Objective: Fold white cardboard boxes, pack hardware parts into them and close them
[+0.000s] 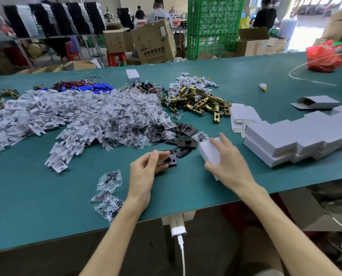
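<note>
black plate and white box held over a green surface (46, 196)
left hand (144, 172) pinches a black plate (171, 161); right hand (229, 162) grips a white box (209, 151) just beside it, resting on the surface. a heap of plates (183, 134) lies just beyond both hands.

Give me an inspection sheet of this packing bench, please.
Surface: green-topped table, crowded.
Job's things: small white cardboard box; black flat plastic plate; stacked closed white boxes; brass latch heap; clear screw-bag heap; white cardboard insert heap.
Clutter: red plastic bag at far right.
Hands: left hand pinches the plate; right hand holds the small box.
Cables: white charger cable hanging below the table edge; red wire bundle at the back.
Surroundings: green plastic crates, brown cartons, people working.
</note>
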